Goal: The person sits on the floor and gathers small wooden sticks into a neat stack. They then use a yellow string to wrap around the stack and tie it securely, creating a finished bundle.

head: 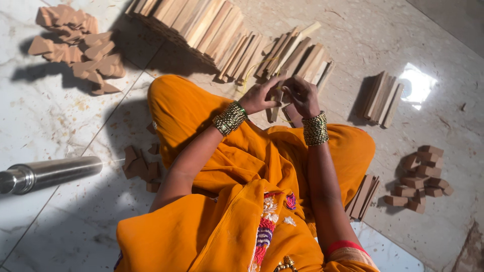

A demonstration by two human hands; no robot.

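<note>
I sit on a marble floor in orange cloth, knees folded, both wrists stacked with bangles. My left hand [258, 96] and my right hand [301, 93] meet in front of my knees around a small bundle of flat wooden sticks [276, 103] that stands upright between them. Both hands grip the bundle. A thin yellowish thread [250, 75] loops near the left hand. Just beyond the hands a long row of the same pale wooden sticks [222, 32] lies on the floor.
A small stack of sticks [381, 98] lies at the right. Piles of small wooden blocks sit at the far left [80, 48], by my left knee [140, 165] and at the right [421, 179]. A steel bottle [45, 174] lies at left. More sticks [363, 196] lie by my right thigh.
</note>
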